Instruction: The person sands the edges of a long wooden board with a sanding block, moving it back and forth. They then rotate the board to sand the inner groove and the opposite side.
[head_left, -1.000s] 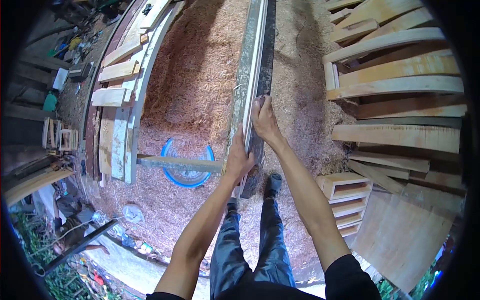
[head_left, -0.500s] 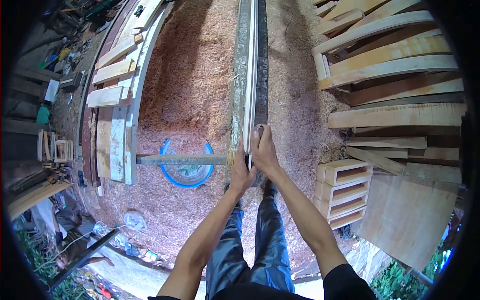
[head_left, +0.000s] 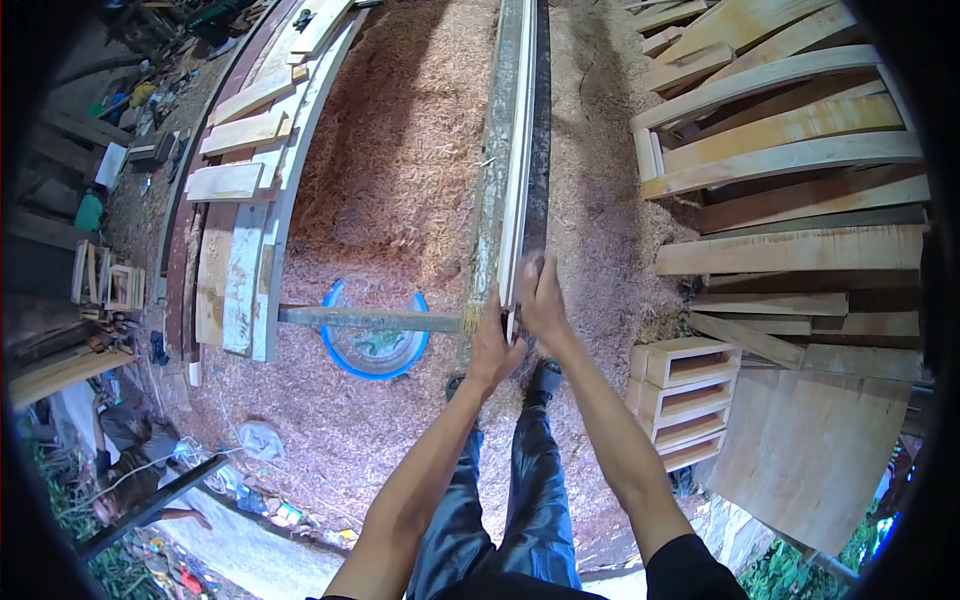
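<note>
A long pale wooden strip lies lengthwise on a narrow weathered beam. At its near end, my left hand is closed on the strip, fingers along its left side. Just right of it, my right hand is closed around a small dark object at the strip's right side. That object is blurred and mostly covered by the fingers, so I cannot make out what it is. Both hands are close together, above my feet.
A cross bar runs left from the beam over a blue-rimmed basin. At left stands a bench with short boards. Curved wooden frames and stacked boxes are at right. A person is at lower left.
The view has shifted slightly, so the beam and strip appear further right. My right hand has moved a little relative to the left and is now blurred at the fingers.
</note>
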